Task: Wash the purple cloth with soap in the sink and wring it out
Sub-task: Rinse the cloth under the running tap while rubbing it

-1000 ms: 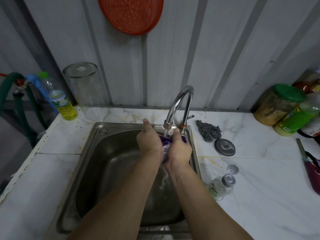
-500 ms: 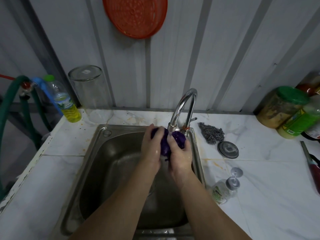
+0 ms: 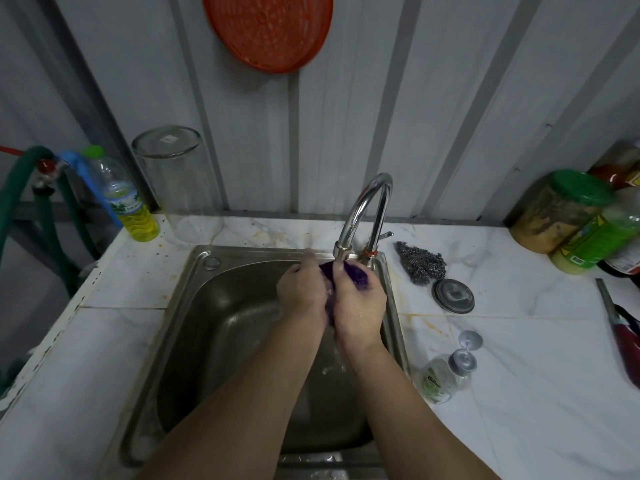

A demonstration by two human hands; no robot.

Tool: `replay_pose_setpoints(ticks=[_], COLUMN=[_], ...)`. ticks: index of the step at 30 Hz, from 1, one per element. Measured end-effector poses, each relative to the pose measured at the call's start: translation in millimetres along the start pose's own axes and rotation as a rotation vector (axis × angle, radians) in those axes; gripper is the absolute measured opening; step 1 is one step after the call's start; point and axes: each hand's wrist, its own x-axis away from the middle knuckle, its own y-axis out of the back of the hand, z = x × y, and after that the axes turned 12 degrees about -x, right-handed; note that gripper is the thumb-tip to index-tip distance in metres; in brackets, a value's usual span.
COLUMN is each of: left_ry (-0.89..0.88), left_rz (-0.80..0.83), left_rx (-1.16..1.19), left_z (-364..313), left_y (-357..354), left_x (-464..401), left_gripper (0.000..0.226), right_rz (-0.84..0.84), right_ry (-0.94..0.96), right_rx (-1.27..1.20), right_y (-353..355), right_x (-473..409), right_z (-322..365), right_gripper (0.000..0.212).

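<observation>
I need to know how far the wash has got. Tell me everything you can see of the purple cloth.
The purple cloth is deep violet, wet-looking and bunched into a small wad, mostly hidden. The left hand and right hand grip it between them, just under the faucet spout, above the back right of the sink. A strip shows between the palms. No suds are clearly visible on it.

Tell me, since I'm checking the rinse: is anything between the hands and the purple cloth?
Nothing visible: the left hand and right hand both grip the purple cloth directly, under the faucet.
</observation>
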Motion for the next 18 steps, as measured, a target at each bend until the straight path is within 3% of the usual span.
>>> replay_pose_setpoints(ticks=[1, 3, 9, 12, 13, 16, 18], left_ry=[-0.012, -0.034, -0.214, -0.232, -0.178, -0.03, -0.042], left_rz=[-0.004, -0.022, -0.033, 0.069, 0.146, 0.349, 0.352], left_rx=[-0.027, -0.103, -0.322, -0.428, -0.381, -0.021, 0.137], left_z=[-0.5, -1.8, 4.3, 3.8, 1.1, -5.2, -6.3], left_y=[0.9, 1.9, 7.0, 15.2, 18.1, 27.5, 30.5], left_x=[-0.1, 1.2, 1.8, -5.4, -7.8, -10.6, -11.4], left_gripper=[0.033, 0.033, 0.044, 0.028, 0.02, 0.034, 0.042], right_rz=[-0.007, -0.021, -0.12, -0.125, -0.113, -0.099, -0.047], right_ry=[0.01, -0.001, -0.212, -0.321, -0.328, -0.388, -0.503], right_rx=[0.05, 0.139, 0.181, 0.124, 0.123, 0.157, 0.151], right_y=[-2.1, -6.0, -10.7, -2.9, -0.7, 2.1, 1.4], right_x=[-0.7, -3.4, -12.8, -17.9, -20.4, -25.9, -24.5], right_z=[1.6, 3.6, 9.1, 13.3, 14.1, 15.1, 14.0], right_gripper=[0.005, 0.021, 0.017, 0.018, 0.025, 0.061, 0.058])
